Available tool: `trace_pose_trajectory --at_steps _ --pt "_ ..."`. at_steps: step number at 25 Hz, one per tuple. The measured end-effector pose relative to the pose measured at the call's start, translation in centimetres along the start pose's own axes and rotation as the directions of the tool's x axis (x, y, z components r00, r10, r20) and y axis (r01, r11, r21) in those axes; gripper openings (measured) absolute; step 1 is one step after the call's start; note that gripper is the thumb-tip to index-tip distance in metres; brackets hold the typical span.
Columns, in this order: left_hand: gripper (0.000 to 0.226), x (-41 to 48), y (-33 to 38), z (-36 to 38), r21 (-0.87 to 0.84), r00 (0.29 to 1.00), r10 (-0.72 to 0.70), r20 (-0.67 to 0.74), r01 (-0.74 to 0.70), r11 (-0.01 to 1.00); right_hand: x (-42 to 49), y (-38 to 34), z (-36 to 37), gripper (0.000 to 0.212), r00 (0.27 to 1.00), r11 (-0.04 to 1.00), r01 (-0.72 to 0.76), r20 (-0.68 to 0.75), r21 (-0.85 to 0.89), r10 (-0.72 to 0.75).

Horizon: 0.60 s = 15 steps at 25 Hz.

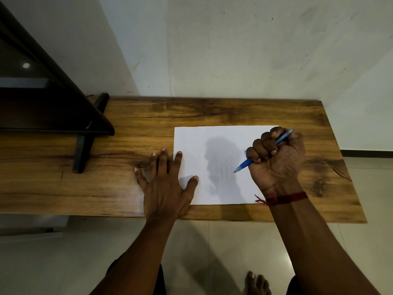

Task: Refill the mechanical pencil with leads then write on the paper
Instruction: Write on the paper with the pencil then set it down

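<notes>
We look down from head height at a wood-grain surface (pixel 85 188) set against a pale wall, with both of the person's bare forearms reaching in from the bottom of the view. A white sheet of paper (pixel 223 135) lies flat on the right half of the surface, its long edges running left to right. The left hand (pixel 164 184) rests palm down with straight, spread fingers. Its thumb and index finger lie over the paper's left edge, and its other three fingers lie on the bare wood beside it. The right hand (pixel 276 158) is over the right part of the paper, closed like a fist around a blue mechanical pencil (pixel 244 165). Four fingers curl over the barrel. The pencil slants, its tip pointing down and to the left toward the middle of the sheet and its back end sticking out past the knuckles at the upper right. We cannot tell whether the tip touches the paper. Faint grey strokes (pixel 221 172) show on the sheet just left of the tip, inside the hand's shadow. A red thread bracelet (pixel 285 198) circles the right wrist. The dark leg of a stand (pixel 83 150) rests on the surface at the left, well apart from the paper. Below the surface's near edge we see pale floor tiles and a bare foot (pixel 256 283).
</notes>
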State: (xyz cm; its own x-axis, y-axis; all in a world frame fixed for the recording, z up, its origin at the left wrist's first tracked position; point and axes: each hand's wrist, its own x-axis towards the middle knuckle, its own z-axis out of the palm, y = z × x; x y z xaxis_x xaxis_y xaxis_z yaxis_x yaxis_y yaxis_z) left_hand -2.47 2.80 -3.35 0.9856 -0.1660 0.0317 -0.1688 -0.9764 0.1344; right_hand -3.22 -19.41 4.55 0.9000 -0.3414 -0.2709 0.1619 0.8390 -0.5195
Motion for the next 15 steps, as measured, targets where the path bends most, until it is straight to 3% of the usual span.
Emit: trace_pose_trajectory --at_steps 15 --pt "0.079 0.02 -0.06 0.07 0.042 1.0 0.011 0.015 -0.011 0.999 -0.01 -0.18 -0.05 0.046 0.999 0.998 -0.028 0.021 0.05 0.027"
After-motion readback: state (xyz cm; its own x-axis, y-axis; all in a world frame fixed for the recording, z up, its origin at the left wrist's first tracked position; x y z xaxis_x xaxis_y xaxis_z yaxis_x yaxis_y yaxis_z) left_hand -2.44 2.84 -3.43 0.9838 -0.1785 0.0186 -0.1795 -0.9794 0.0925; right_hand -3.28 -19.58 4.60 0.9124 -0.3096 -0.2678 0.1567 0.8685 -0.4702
